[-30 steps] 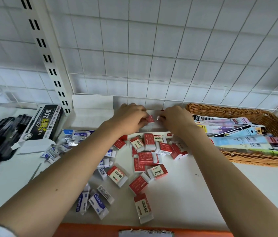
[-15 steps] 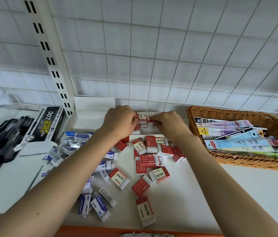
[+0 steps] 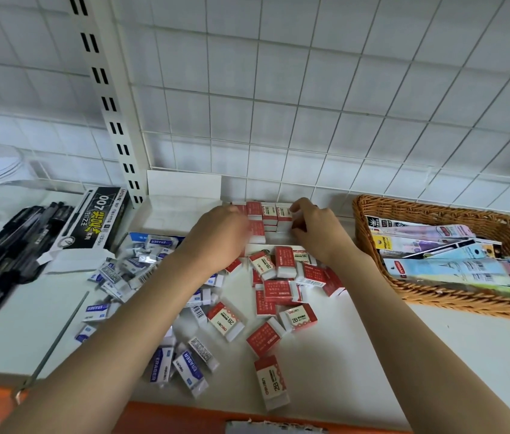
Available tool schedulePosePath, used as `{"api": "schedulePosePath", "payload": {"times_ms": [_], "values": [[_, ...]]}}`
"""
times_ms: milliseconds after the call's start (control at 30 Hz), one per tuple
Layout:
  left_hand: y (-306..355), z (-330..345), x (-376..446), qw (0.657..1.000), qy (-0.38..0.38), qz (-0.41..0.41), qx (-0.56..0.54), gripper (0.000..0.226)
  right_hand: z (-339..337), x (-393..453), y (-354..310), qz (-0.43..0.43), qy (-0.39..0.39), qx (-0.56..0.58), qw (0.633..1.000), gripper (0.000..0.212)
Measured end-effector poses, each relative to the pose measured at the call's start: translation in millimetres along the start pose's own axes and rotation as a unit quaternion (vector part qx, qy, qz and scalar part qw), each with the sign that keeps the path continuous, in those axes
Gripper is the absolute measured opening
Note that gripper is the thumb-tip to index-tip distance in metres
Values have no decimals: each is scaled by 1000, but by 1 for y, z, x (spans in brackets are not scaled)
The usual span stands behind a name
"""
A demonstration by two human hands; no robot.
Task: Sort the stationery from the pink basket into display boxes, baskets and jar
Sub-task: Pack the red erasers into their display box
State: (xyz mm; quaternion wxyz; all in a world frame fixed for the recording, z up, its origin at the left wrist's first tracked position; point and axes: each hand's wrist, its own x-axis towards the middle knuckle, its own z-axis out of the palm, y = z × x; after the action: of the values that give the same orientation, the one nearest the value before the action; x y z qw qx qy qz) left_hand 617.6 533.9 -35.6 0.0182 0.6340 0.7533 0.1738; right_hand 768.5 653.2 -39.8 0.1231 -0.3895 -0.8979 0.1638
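Both hands at the red eraser row [image 3: 267, 214], back of the shelf [image 3: 435, 355].
Right hand [image 3: 313, 233]: fingertips curled onto the row's right end, pinching the end eraser; left hand [image 3: 219, 242] blurred at the row's left end, grip cannot be told (fingers hidden behind the knuckles); row stands in a white box [image 3: 184, 195] against the grid wall, erasers upright on end, long axes vertical, printed faces toward the camera, row running left-right; risk, as a judgement: uneven squeeze from the two ends could buckle the row and tip erasers forward onto the loose red pile [image 3: 281, 286]; a forearm could also sweep the blue erasers [image 3: 181, 368] toward the shelf edge; wicker basket [image 3: 372, 208] well right.
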Motion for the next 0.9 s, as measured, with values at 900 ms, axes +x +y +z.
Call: {"api": "schedulePosePath", "payload": {"times_ms": [900], "values": [[15, 4, -44, 986, -95, 15, 140, 31, 17, -112, 3, 36, 126, -29, 991, 36]]}}
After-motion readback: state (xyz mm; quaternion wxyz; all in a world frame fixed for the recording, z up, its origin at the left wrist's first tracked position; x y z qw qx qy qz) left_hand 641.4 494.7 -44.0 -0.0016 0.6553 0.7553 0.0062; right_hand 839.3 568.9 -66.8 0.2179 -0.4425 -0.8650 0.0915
